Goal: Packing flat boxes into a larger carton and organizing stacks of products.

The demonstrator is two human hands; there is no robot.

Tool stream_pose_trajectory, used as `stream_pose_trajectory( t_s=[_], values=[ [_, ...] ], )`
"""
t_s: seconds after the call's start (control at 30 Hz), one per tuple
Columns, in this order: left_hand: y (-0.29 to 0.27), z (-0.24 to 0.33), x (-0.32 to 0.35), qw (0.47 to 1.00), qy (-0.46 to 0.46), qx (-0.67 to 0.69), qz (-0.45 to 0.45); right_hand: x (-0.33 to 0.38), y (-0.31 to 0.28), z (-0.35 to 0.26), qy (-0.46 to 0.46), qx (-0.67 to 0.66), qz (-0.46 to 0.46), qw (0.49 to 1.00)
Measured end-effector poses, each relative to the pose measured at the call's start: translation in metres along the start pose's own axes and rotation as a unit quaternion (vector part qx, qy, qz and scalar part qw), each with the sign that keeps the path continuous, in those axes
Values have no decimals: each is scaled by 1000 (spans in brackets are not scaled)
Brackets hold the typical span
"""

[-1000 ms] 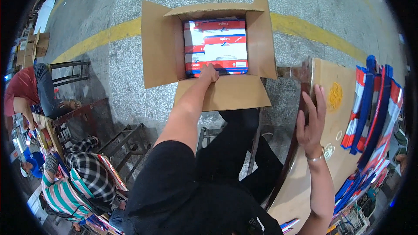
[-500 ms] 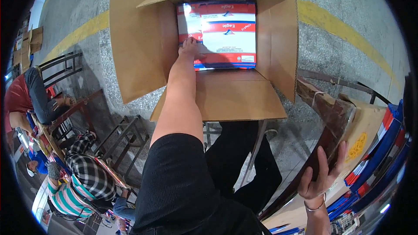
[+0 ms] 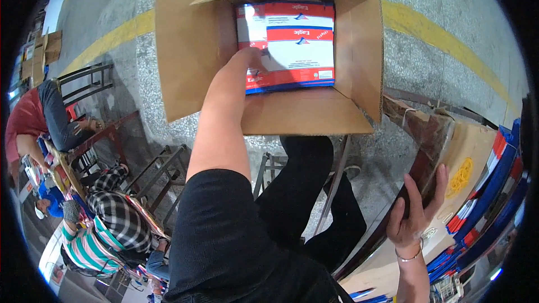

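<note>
Speckled floor [image 3: 415, 62] is stretching around the open carton [image 3: 303, 113]. Inside, the left hand [image 3: 251, 59] is now reaching farther right over the packs [image 3: 303, 56], seemingly working nearer their middle; its fingers are half curling, their hold impossible to tell. The packs are lying flat, glossy red, white and blue. The right hand [image 3: 409, 224] is spreading, empty, by the table [image 3: 474, 137].

Workbench [image 3: 382, 272] and yellow floor stripe [image 3: 417, 26] suggest a workshop.

Looking steeply down from the head (through a wide fisheye), past the person's legs [image 3: 300, 193] toward a nearby open carton [image 3: 306, 115].
</note>
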State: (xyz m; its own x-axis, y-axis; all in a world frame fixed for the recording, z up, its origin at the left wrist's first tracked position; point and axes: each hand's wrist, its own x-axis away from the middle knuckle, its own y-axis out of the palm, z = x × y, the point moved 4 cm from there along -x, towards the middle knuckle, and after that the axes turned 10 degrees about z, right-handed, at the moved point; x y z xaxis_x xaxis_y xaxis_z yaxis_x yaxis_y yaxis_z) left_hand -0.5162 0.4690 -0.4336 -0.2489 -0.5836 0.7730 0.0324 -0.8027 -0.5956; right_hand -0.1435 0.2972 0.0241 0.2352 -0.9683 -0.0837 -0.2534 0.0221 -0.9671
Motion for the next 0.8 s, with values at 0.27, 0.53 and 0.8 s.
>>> stream_pose_trajectory(
  t_s=[0.27,0.53,0.8],
  values=[
    [-131,66,117,991,37,104,-73,0,-7,-11,-34,-31,80,996],
    [-173,37,313,980,68,185,4,16,-9,-11,-83,-79,157,981],
    [-90,41,491,852,106,502,105,48,-12,-29,-47,-177,212,960]
  ],
)
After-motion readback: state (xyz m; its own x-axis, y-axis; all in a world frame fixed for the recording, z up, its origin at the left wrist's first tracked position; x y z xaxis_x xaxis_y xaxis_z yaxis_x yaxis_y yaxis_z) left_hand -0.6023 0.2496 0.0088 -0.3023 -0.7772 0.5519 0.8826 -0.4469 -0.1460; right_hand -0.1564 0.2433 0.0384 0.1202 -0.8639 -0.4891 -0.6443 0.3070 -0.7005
